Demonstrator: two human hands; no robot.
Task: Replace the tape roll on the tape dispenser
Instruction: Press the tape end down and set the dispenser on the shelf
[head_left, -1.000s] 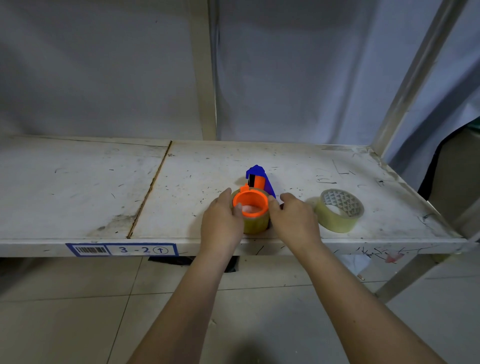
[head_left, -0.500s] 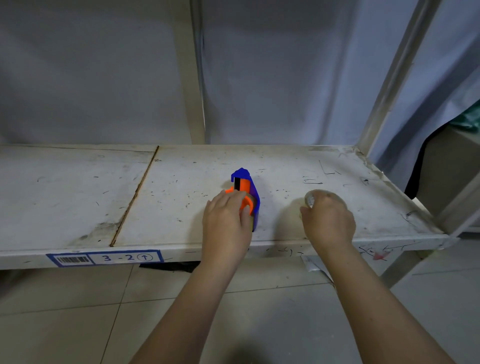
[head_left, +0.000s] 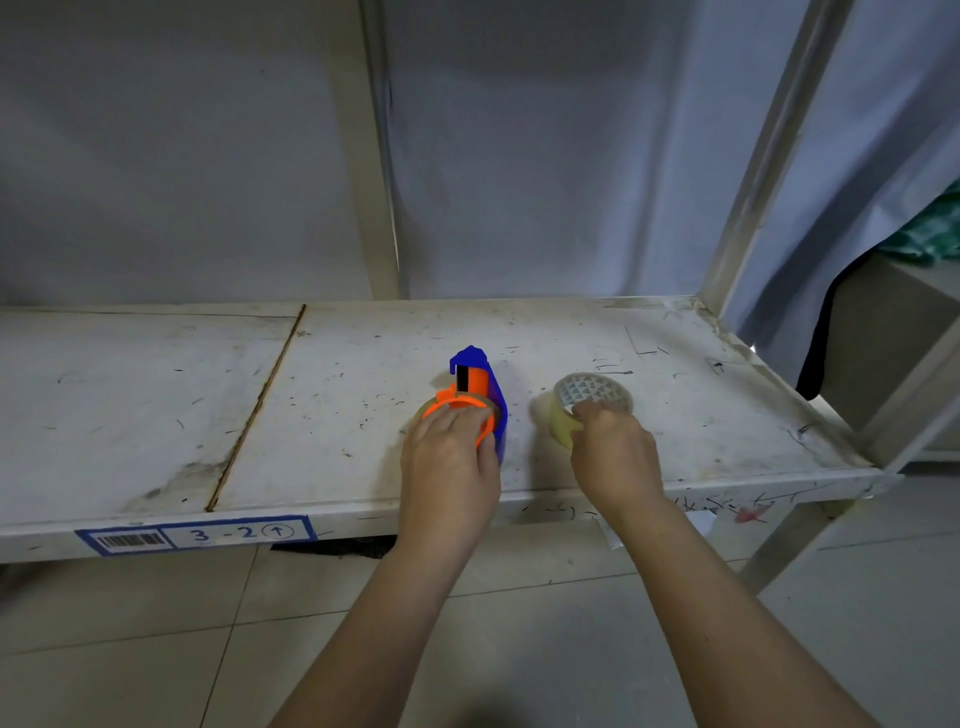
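A blue and orange tape dispenser (head_left: 475, 384) lies near the front of a worn white shelf (head_left: 337, 395). Its orange hub carries a nearly used-up roll, mostly hidden under my left hand (head_left: 452, 457), which covers and grips the hub. To the right, my right hand (head_left: 613, 457) pinches the near rim of a yellowish tape roll (head_left: 589, 397) with a patterned core, tilting it up off the shelf.
A seam runs across the shelf on the left (head_left: 260, 405). A blue label reading 3-2 (head_left: 197, 535) marks the front edge. Metal uprights (head_left: 763, 150) stand behind and at the right. Tiled floor lies below.
My right hand left the dispenser, moved right to the loose roll, and now lifts its near edge. My left hand stayed on the dispenser's hub.
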